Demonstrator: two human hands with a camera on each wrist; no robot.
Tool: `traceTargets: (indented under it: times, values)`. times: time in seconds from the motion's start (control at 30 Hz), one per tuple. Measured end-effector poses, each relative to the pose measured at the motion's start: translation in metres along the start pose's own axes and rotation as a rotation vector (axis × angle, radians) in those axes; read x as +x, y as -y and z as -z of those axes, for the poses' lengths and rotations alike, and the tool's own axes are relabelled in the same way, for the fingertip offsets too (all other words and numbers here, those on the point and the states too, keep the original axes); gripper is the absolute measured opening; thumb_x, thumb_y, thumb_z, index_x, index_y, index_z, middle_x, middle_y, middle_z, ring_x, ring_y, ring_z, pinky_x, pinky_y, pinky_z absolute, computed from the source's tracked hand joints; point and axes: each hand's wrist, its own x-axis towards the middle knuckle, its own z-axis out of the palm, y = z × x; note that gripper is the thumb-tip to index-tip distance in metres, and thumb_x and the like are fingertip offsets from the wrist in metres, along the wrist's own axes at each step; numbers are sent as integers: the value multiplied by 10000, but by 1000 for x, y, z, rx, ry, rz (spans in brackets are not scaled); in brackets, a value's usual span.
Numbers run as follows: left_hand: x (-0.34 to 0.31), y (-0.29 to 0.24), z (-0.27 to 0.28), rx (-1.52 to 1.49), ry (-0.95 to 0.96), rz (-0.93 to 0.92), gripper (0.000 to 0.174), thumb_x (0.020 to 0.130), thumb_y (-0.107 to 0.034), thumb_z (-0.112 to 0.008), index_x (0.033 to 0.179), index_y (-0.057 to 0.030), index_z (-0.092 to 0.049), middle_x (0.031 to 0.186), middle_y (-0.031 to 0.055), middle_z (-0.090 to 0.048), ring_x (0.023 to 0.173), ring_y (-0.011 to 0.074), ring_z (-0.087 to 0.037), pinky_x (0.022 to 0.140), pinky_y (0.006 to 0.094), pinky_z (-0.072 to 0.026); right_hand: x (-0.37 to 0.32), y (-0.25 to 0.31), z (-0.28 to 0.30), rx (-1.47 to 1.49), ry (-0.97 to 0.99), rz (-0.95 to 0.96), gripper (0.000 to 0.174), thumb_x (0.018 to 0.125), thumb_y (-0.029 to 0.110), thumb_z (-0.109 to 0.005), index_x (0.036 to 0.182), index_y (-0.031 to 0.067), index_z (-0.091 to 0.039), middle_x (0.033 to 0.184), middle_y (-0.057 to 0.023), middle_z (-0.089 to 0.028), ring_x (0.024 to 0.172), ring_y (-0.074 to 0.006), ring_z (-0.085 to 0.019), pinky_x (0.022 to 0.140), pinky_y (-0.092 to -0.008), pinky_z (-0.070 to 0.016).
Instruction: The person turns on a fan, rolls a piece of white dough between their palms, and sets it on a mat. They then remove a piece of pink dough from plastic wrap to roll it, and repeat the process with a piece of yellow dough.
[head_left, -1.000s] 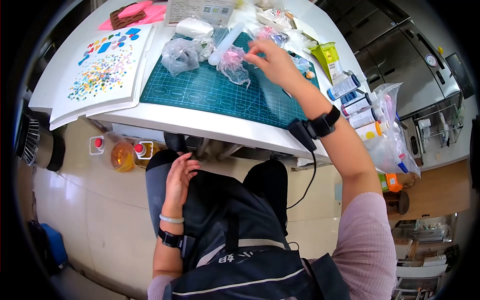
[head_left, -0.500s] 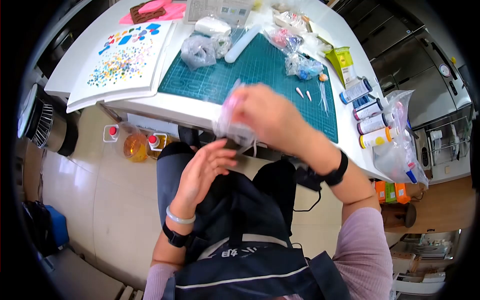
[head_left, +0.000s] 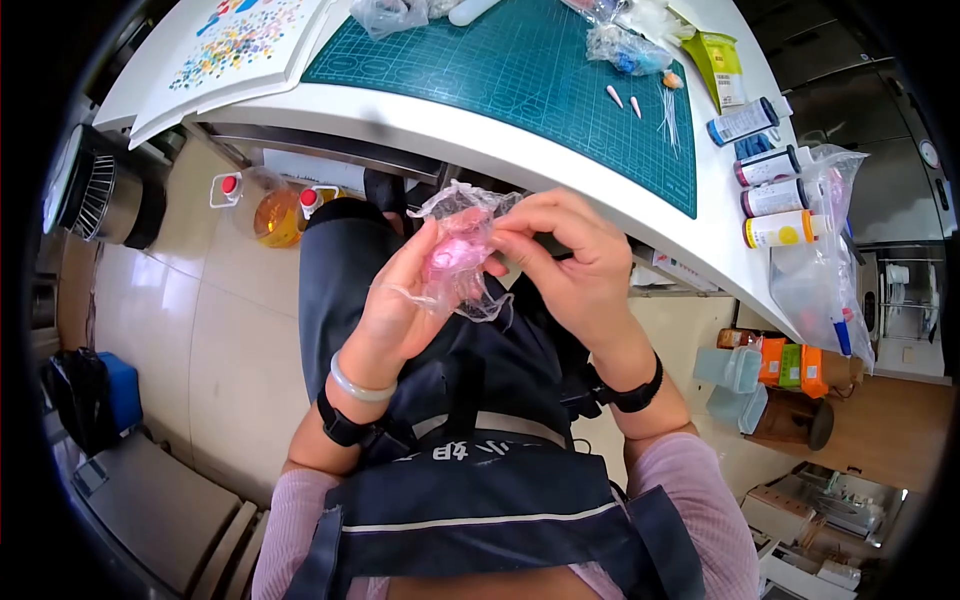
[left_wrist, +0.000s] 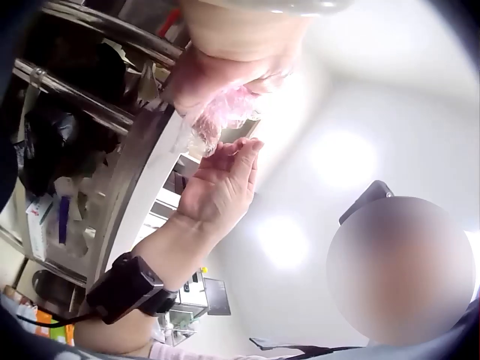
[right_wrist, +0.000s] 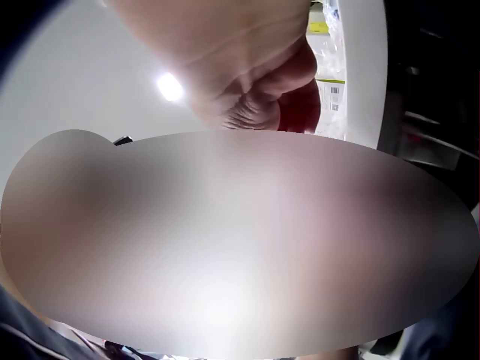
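Note:
A pink lump (head_left: 455, 255) in crinkled clear plastic wrap (head_left: 480, 305) is held over the lap, in front of the table's edge. My left hand (head_left: 395, 305) holds it from the left, thumb along its near side and fingers behind. From the right, my right hand (head_left: 575, 260) pinches the edge of the wrap between thumb and forefinger. In the left wrist view the wrapped pink lump (left_wrist: 225, 112) hangs from the left hand, with the right hand (left_wrist: 221, 187) close below. The right wrist view shows mostly the right palm (right_wrist: 240, 67); the lump is hidden there.
A green cutting mat (head_left: 500, 90) covers part of the white table, with two small pink cones (head_left: 625, 101) and thin white sticks (head_left: 670, 125) on it. Several bottles (head_left: 775, 230) stand along the right edge. A white board (head_left: 240, 60) with colourful pieces lies left.
The right hand has taken the wrapped pink lump off the mat and brought it down to the lap. The left hand has risen from the lap and now holds it too.

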Motion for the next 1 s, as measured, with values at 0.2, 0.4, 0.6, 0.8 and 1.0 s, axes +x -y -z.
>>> traceTargets:
  times: [0.2,0.4,0.6,0.8,1.0]
  values:
    - [-6,14,1,99,-40,-17,441,999,-325,-350,1258,10,-472,996,61,-604,796,127,-571,680,257,-467,-11,-13,-13,-424,-17,404,161,709,21,-680,864,27,-638,859,-63,-642,729,-242,-618,658,-298,-495]
    - [-8,14,-1,240,-129,-107,358,972,-263,-446,1203,1,-517,1013,71,-610,800,118,-581,638,227,-452,-23,-10,-9,-170,33,92,242,713,49,-698,949,29,-647,1082,-108,-579,918,-240,-581,771,-322,-473]
    - [-8,22,10,242,-4,-76,306,947,-211,-486,1161,2,-532,973,103,-633,772,167,-621,586,233,-453,-41,-24,-10,14,-98,-204,234,781,90,-691,980,-16,-626,964,-105,-629,766,-176,-605,688,-270,-487]
    - [-10,25,11,82,-106,-49,243,933,-171,-506,1101,-6,-566,973,97,-637,800,166,-633,588,240,-470,-48,-25,-4,241,-136,-407,155,879,85,-595,972,-36,-619,778,-22,-633,651,-61,-581,590,-213,-480]
    - [-5,35,23,74,-123,24,232,930,-169,-500,1057,10,-577,948,116,-642,812,182,-638,716,305,-538,-47,-24,6,1000,-16,-763,159,869,100,-620,960,-30,-630,769,-17,-629,630,-53,-568,564,-189,-452]
